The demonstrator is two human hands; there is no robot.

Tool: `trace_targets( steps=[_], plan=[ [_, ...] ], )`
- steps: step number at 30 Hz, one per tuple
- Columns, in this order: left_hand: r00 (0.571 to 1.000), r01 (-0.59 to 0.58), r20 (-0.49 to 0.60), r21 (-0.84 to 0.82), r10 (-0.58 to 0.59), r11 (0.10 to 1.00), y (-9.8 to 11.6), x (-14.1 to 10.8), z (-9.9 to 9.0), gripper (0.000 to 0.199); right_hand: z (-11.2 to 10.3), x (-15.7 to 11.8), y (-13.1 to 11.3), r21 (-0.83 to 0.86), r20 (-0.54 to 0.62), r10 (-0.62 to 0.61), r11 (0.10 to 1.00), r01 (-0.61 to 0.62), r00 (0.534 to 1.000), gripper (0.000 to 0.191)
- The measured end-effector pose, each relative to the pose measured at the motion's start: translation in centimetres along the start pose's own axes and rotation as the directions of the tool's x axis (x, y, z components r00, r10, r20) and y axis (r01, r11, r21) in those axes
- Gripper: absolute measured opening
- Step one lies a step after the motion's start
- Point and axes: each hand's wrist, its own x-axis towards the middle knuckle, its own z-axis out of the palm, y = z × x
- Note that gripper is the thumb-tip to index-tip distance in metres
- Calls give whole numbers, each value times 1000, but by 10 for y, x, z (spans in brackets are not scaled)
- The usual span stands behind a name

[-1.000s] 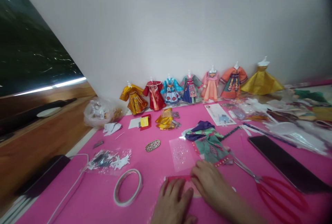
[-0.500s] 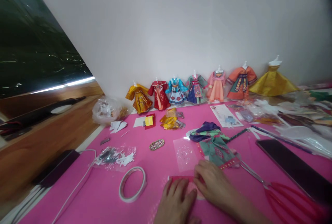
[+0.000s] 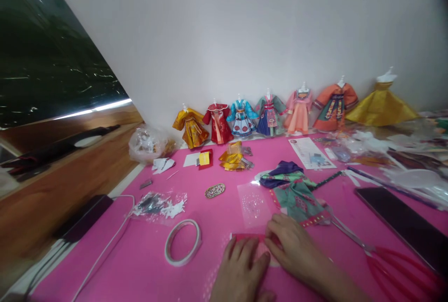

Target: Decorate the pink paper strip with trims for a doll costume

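Observation:
Under my hands on the pink table lies a small pink piece, cloth by its look, with a red upper edge (image 3: 245, 235); much of it is hidden. My left hand (image 3: 238, 267) rests on its left part, fingers stretched out flat. My right hand (image 3: 294, 246) is at its right end, with the fingers bent and pressed together at the edge. A clear sheet with tiny dots (image 3: 255, 205) lies just beyond. Past my right hand is a crumpled green and purple doll garment (image 3: 297, 194). A roll of white tape (image 3: 169, 246) lies left of my hands.
Red-handled scissors (image 3: 371, 248) and a black phone (image 3: 395, 220) lie at right. Several doll dresses (image 3: 243, 117) stand along the wall. A patterned oval clip (image 3: 214, 191), gold cloth scraps (image 3: 233, 159), plastic bags (image 3: 159, 206) and a black box with cables (image 3: 84, 215) are around.
The view has shifted slightly, so the table things sit a little further right and higher. Both hands stay on the pink piece with almost the same pose.

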Motion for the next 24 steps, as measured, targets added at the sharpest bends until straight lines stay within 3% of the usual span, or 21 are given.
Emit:
trace_targets(
  steps=[8, 24],
  plan=[
    [988, 69, 146, -93, -55, 993, 6, 4, -10, 63, 5, 1, 3, -34, 0, -15, 999, 15, 1000, 18],
    [955, 180, 273, -212, -119, 961, 11, 10, -24, 62, 1, 2, 1, -19, 31, -3, 1000, 4, 1000, 16]
  ],
)
